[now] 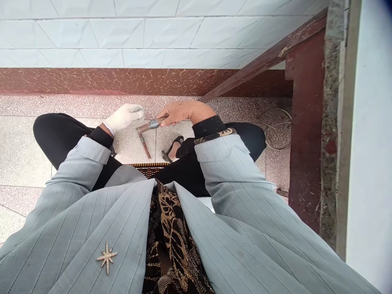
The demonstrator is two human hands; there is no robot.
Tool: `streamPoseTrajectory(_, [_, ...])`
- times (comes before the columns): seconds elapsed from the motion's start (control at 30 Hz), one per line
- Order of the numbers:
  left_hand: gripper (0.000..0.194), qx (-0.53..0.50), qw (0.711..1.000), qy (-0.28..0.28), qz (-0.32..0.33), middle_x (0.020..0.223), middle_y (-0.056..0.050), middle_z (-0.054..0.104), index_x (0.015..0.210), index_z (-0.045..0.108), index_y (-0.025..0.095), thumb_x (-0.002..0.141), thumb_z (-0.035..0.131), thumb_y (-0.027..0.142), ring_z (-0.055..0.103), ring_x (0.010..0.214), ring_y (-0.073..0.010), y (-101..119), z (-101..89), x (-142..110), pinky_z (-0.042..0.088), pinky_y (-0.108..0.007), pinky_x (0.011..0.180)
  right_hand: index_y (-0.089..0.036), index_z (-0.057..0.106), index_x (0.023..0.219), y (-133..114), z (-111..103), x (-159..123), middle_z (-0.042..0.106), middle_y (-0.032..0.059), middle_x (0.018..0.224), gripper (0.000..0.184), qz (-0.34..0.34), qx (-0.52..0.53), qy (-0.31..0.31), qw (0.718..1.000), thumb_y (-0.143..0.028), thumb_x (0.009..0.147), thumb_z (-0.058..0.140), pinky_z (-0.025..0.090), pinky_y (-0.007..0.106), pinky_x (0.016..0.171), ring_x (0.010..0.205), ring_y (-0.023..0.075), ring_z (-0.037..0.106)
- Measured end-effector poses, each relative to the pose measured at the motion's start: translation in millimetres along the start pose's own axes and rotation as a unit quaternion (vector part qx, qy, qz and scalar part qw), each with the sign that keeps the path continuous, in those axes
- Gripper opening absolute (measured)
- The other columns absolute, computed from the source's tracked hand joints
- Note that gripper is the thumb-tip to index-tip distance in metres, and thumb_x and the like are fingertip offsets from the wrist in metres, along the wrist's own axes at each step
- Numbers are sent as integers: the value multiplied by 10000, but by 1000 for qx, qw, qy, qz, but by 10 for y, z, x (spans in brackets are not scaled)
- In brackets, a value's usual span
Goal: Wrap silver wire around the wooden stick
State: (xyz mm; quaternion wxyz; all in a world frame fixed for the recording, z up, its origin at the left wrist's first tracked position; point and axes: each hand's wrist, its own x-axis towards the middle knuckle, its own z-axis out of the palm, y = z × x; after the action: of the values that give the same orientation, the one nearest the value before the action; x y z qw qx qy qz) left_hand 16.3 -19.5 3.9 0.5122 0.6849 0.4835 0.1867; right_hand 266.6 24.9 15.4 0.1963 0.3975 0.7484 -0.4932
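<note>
My right hand (180, 112), bare, is wrapped round the handle of a tool (147, 127). Its brown handle has grey wire wound round it, and a thin, reddish-brown part (145, 147) juts from the far end at a sharp angle. I cannot tell the tool's exact kind. To the left, my left hand (125, 117) wears a white knitted glove, its fingers curled closed. Anything inside those fingers is hidden. The gloved hand is close to the tool's end but seems apart from it. Both hands are above the floor, between my knees.
Beneath me is a speckled tile floor (21, 151), with a woven seat edge (147, 166) between my legs. My shoe (177, 145) is below the right hand. A tiled wall (116, 34) stands ahead. On the right are a dark red wooden frame (306, 134) and a coiled pale cable (277, 149).
</note>
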Motion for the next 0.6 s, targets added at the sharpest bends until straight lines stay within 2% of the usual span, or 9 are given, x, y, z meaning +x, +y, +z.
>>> streamPoseTrajectory(0.1, [184, -48, 999, 5, -17, 604, 40, 472, 756, 624, 160, 924, 570, 214, 384, 532, -79, -22, -25, 11, 310, -252, 568, -159, 806, 1206, -21, -35, -103, 644, 10, 706, 402, -46, 65, -33, 996, -418, 898, 793, 440, 303, 686, 669, 157, 568])
streamPoseTrajectory(0.17, [207, -93, 995, 8, -24, 581, 45, 457, 758, 602, 171, 958, 581, 224, 375, 504, -78, -19, -22, 11, 318, -249, 547, -182, 794, 1159, -36, -62, -209, 620, -2, 725, 387, -102, 129, 3, 986, -448, 878, 806, 434, 287, 667, 662, 138, 535])
streamPoseTrajectory(0.2, [222, -116, 993, 12, -21, 571, 46, 455, 769, 600, 176, 980, 576, 239, 374, 494, -80, -11, -13, 8, 326, -247, 538, -195, 782, 1126, -41, -71, -266, 618, -3, 748, 374, -140, 172, 43, 974, -462, 866, 813, 432, 281, 660, 664, 131, 523])
streamPoseTrajectory(0.27, [258, -159, 987, 19, 2, 558, 46, 456, 802, 614, 177, 1028, 547, 281, 377, 482, -83, 11, 23, -2, 337, -242, 525, -221, 747, 1035, -50, -72, -365, 617, 0, 784, 357, -218, 267, 134, 929, -497, 828, 839, 425, 278, 643, 658, 123, 497])
streamPoseTrajectory(0.37, [288, -197, 980, 1, 33, 566, 47, 472, 822, 632, 165, 1051, 559, 325, 370, 467, -70, 50, 91, -22, 321, -230, 500, -241, 681, 913, -65, -40, -422, 581, -5, 747, 433, -290, 378, 228, 849, -604, 769, 869, 403, 280, 592, 611, 119, 438])
streamPoseTrajectory(0.4, [286, -203, 979, -12, 33, 571, 48, 480, 817, 628, 162, 1042, 589, 333, 363, 461, -64, 61, 110, -28, 314, -228, 493, -246, 673, 904, -67, -28, -412, 572, -7, 737, 457, -296, 402, 248, 830, -631, 759, 872, 397, 281, 576, 600, 121, 426])
streamPoseTrajectory(0.47, [286, -206, 978, -35, 26, 561, 55, 472, 803, 623, 158, 1026, 627, 337, 342, 449, -56, 74, 134, -39, 295, -226, 480, -272, 669, 919, -52, -16, -350, 577, -8, 750, 442, -280, 433, 277, 811, -631, 765, 874, 405, 293, 556, 600, 138, 423])
streamPoseTrajectory(0.53, [279, -196, 979, -52, 18, 531, 66, 432, 801, 633, 155, 1025, 617, 321, 326, 438, -56, 77, 142, -47, 268, -226, 472, -300, 655, 920, 2, -20, -245, 596, -1, 786, 369, -228, 438, 295, 818, -566, 793, 876, 443, 317, 577, 634, 166, 442])
streamPoseTrajectory(0.6, [256, -171, 983, -63, 10, 519, 68, 411, 803, 646, 154, 1020, 592, 279, 323, 437, -59, 78, 145, -56, 241, -227, 470, -297, 627, 908, 85, -31, -114, 605, 11, 804, 310, -165, 413, 285, 849, -483, 829, 862, 471, 337, 635, 682, 187, 462])
